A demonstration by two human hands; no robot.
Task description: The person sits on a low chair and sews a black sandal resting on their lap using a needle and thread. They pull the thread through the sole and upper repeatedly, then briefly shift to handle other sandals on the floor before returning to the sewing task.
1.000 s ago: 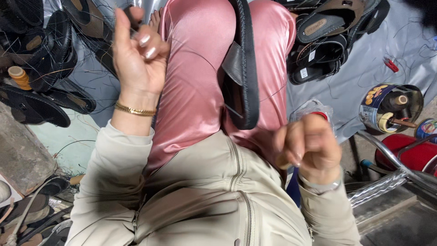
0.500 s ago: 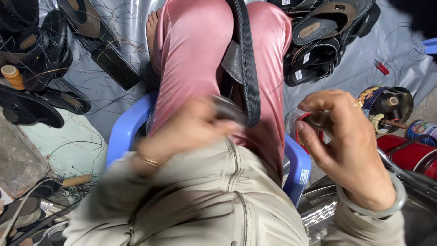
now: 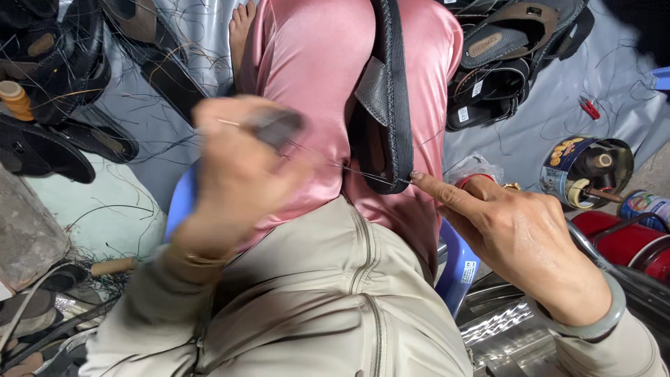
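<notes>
So basically the black sandal is wedged on its edge between the pink-trousered knees, sole rim facing up, strap hanging on the left side of it. The right hand is pinching a thin thread right where it comes out of the sole edge, forefinger and thumb closed on it, rest of the hand relaxed. The left hand is blurred, but it looks clenched around a dark-handled awl with the thread running up to it, so the line is pulled taut between the two hands. My read: the sandal is light but the sole is stiff and rubbery, so gripping it by the thick rim or clamping it with the knees is the way to hold it; the strap is floppy and no good as a handle. The thread is fine and probably slippery, easy to lose or snap if yanked. Around it: a heap of other sandals far right, more dark ones on the left, a round tin with a spool in it on the right, small red snips beyond that, and loose thread scraps all over the grey sheet. The blue stool edge and the jacket hem sit close under the hands and could snag the line.
</notes>
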